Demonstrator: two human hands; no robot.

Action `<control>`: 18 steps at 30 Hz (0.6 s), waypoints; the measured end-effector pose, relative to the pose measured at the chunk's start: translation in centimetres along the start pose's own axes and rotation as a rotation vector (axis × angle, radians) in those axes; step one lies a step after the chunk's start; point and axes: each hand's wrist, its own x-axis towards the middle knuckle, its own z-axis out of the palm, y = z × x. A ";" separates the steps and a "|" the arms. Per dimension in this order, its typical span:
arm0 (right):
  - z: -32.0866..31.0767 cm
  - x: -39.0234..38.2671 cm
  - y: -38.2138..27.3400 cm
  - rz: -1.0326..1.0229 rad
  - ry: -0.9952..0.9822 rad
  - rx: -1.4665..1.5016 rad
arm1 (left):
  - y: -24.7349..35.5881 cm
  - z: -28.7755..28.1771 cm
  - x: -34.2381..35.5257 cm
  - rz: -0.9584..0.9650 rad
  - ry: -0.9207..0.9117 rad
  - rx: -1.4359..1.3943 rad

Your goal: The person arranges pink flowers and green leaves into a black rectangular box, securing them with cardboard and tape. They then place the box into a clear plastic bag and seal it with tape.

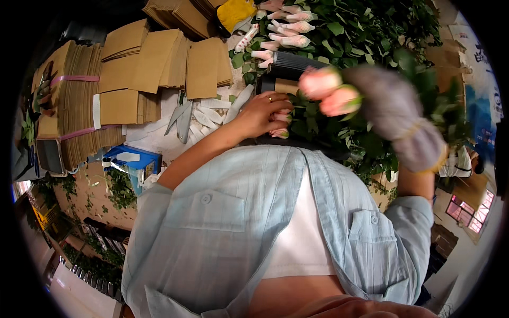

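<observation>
My left hand (263, 114), bare with a ring, has its fingers curled round pink rose heads (280, 131) low over a dark tray (273, 70) with leafy stems in it. My right hand (388, 108), in a grey glove and smeared by motion, is raised to the right, closed on two blurred pink roses (331, 95) whose heads point left. Above the tray, several pink roses in white sleeves (294, 32) lie on dense green leaves (360, 32). Loose white strips (207, 119) and grey pieces (180, 119) lie on the bench left of my left hand.
Stacks of brown paper sheets (135, 61), some bundled with pink bands, fill the back left. A yellow object (230, 15) is at the back. A blue box (138, 164) sits left of my forearm. A printed panel (480, 85) and a window (472, 209) are at the right.
</observation>
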 end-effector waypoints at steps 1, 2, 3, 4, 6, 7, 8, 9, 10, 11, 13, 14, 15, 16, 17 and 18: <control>4.2 -1.2 1.5 -0.024 0.020 0.094 | 0.2 -0.3 0.3 -0.044 -0.082 -0.073; 6.9 -1.8 1.9 -0.013 -0.005 0.172 | 0.3 -0.1 0.3 -0.036 -0.061 -0.060; 8.3 -1.3 1.7 0.037 -0.042 0.295 | 0.2 0.0 0.0 -0.037 -0.035 -0.041; 10.8 -1.4 2.3 0.021 0.048 0.321 | 0.1 0.2 -0.2 -0.034 -0.015 -0.026; 14.5 -0.8 2.8 0.032 0.077 0.347 | -0.1 0.3 -0.4 -0.124 -0.052 -0.028; 15.7 -0.8 2.5 0.065 0.054 0.284 | 0.3 0.4 -0.6 -0.096 0.025 0.013; 16.4 -0.8 2.2 0.100 0.031 0.221 | 0.5 0.6 -0.7 -0.067 0.100 0.052; 16.5 -0.6 2.0 0.031 0.132 0.187 | 0.7 0.6 -0.7 -0.126 0.090 0.043; 16.8 -0.6 2.0 0.034 0.133 0.177 | 0.6 0.2 -0.5 -0.085 0.050 0.073; 17.1 -0.7 2.1 0.039 0.135 0.167 | 0.2 -0.4 -0.1 -0.042 0.008 0.101; 17.2 -0.9 2.4 0.064 0.091 0.134 | -0.8 -1.1 0.7 0.070 -0.082 0.134; 17.0 -1.0 2.3 0.082 0.050 0.178 | -0.8 -1.2 0.8 0.049 -0.075 0.083; 16.3 -1.0 2.4 0.096 0.009 0.216 | -0.6 -1.3 1.1 0.030 -0.063 0.034; 14.9 -0.6 2.3 0.104 -0.033 0.257 | -0.5 -1.3 1.3 0.007 -0.048 -0.013; 12.3 -0.8 2.3 0.088 -0.130 0.261 | -0.7 -1.1 1.2 -0.035 -0.054 -0.061; 9.7 -1.2 2.3 0.096 -0.207 0.194 | -0.9 -0.9 1.3 -0.033 -0.046 -0.036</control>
